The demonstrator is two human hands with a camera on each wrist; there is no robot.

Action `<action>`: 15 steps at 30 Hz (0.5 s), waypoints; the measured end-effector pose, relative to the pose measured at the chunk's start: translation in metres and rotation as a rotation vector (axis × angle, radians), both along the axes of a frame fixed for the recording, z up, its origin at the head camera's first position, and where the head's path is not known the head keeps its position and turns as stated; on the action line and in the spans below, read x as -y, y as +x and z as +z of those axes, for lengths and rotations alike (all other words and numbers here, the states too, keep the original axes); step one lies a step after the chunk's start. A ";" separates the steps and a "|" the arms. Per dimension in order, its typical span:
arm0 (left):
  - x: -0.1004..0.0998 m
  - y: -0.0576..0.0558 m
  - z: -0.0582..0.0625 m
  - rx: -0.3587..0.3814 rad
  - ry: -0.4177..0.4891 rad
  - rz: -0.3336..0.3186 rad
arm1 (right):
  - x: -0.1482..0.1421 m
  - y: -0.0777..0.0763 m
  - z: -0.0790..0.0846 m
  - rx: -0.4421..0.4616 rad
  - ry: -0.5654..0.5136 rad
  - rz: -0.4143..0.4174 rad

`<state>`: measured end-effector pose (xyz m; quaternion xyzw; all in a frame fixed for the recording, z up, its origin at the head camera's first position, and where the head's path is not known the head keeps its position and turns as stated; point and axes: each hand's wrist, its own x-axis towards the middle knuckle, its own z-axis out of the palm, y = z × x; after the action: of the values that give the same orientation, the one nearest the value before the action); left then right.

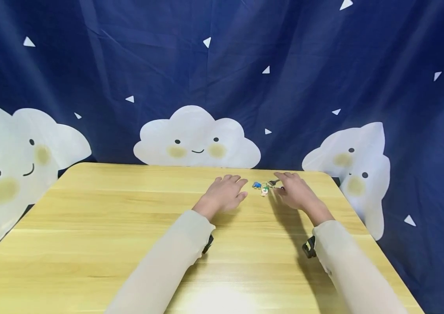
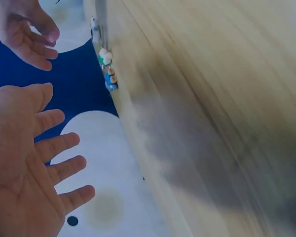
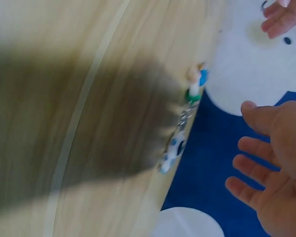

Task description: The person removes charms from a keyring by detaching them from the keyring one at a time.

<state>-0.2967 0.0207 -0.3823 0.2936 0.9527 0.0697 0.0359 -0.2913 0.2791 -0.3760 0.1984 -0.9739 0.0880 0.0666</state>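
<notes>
A small cluster of keychain charms lies near the table's far edge: a blue figure [image 1: 257, 185], a white-and-green figure [image 1: 264, 191] and a dark piece [image 1: 273, 182]. The right wrist view shows a metal chain [image 3: 186, 116] leading to a white charm with blue spots [image 3: 172, 152]. My left hand [image 1: 225, 192] hovers just left of the cluster, palm down, fingers spread and holding nothing. On the other side, my right hand [image 1: 295, 192] reaches over the cluster's right end and partly hides it. Its fingers [image 3: 251, 170] are loosely extended, apart from the charms.
The wooden table [image 1: 108, 226] stretches toward me, with rounded far corners. Behind it hangs a dark blue curtain [image 1: 159, 56] printed with smiling clouds [image 1: 196, 135] and white triangles. Both forearms wear light sleeves, with a dark wrist device [image 1: 309, 247] under the right one.
</notes>
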 end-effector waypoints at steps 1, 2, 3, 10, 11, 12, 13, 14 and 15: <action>-0.004 -0.002 0.000 -0.003 -0.008 -0.002 | -0.003 -0.003 -0.001 -0.003 0.011 0.000; -0.007 -0.005 -0.001 -0.003 -0.018 -0.005 | -0.005 -0.006 -0.002 -0.009 0.020 0.000; -0.011 -0.008 -0.001 0.002 -0.026 -0.005 | -0.007 -0.009 -0.004 -0.019 0.027 0.003; -0.030 -0.024 -0.015 0.058 0.000 0.002 | -0.016 -0.025 -0.016 -0.043 0.036 0.016; -0.033 -0.025 -0.017 0.068 0.007 0.003 | -0.016 -0.027 -0.018 -0.040 0.041 0.018; -0.036 -0.027 -0.019 0.077 0.013 0.004 | -0.017 -0.029 -0.020 -0.031 0.042 0.015; -0.038 -0.028 -0.021 0.085 0.019 0.005 | -0.017 -0.031 -0.022 -0.022 0.047 0.013; -0.040 -0.030 -0.022 0.090 0.024 0.005 | -0.016 -0.032 -0.024 -0.012 0.050 0.010; -0.043 -0.032 -0.023 0.095 0.029 0.005 | -0.016 -0.034 -0.026 0.001 0.053 0.006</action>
<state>-0.3286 0.0637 -0.4058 0.2883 0.9495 0.0974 0.0766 -0.3254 0.2953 -0.4017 0.2030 -0.9753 0.0623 0.0607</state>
